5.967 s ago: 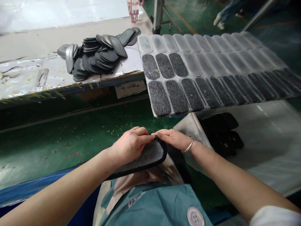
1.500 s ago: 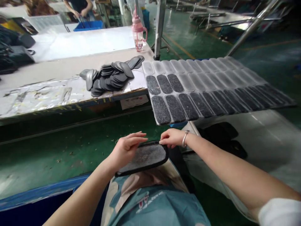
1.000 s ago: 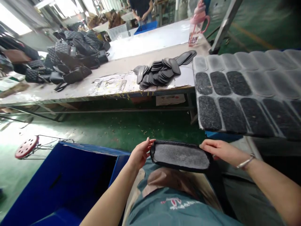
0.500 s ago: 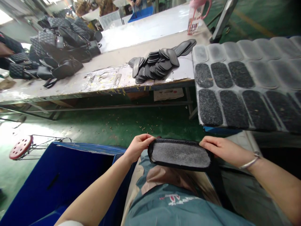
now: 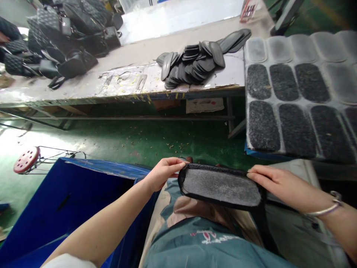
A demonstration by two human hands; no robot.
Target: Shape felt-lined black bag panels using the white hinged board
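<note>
A long oval black piece [image 5: 220, 186] with a grey fuzzy inner face and a raised black rim is held level over my lap. My left hand [image 5: 166, 172] pinches its left end at the upper corner. At the upper right corner, the fingers of my right hand [image 5: 275, 178] are closed on the rim. A black strip hangs below the piece's right end. On the board to the right [image 5: 275, 100] lie rows of oval pads, dark fuzzy ones [image 5: 263, 124] nearer and paler grey ones [image 5: 304, 48] farther back.
Across the green floor [image 5: 117, 137] stands a long table [image 5: 119, 78] with a heap of black quilted bags [image 5: 69, 37] and a pile of dark oval pieces [image 5: 192, 67]. A blue bin [image 5: 92, 190] is at my left, and a red stool [image 5: 26, 160] stands beyond it.
The view has shifted, so the table and bags sit higher in the picture. Both hands still hold the oval piece, which appears slightly farther right and a little larger.
</note>
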